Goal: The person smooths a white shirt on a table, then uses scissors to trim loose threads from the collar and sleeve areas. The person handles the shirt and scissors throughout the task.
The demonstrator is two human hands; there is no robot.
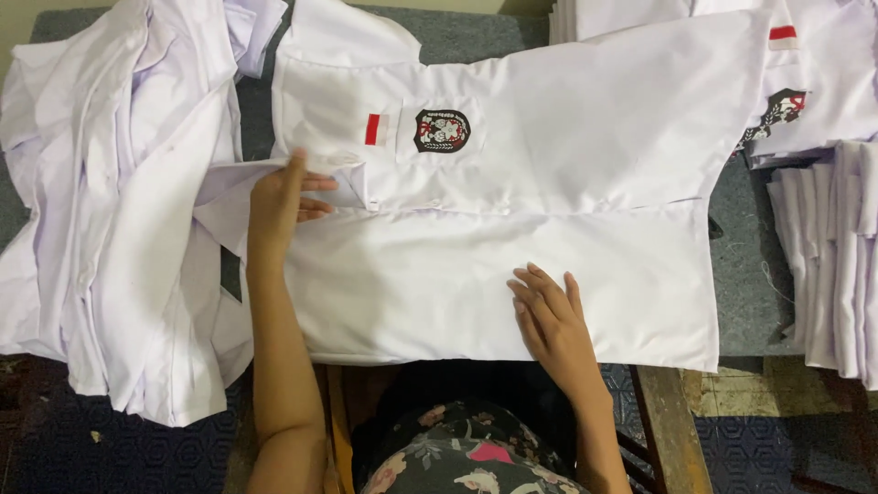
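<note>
A white short-sleeved shirt (512, 183) lies spread front-up across the grey table (745, 274), collar to the left. A small red and white patch and a dark crest badge (442, 130) sit on its chest. My left hand (277, 203) rests at the collar, fingers on the fabric by the top of the button placket. My right hand (549, 316) lies flat, fingers apart, on the shirt's lower front panel near the table's front edge. Neither hand holds anything.
A loose heap of white shirts (110, 210) hangs over the table's left side. Folded white shirts are stacked at the right edge (837, 256), and more lie at the top right (823, 73). Below is a dark patterned floor and my floral-print lap.
</note>
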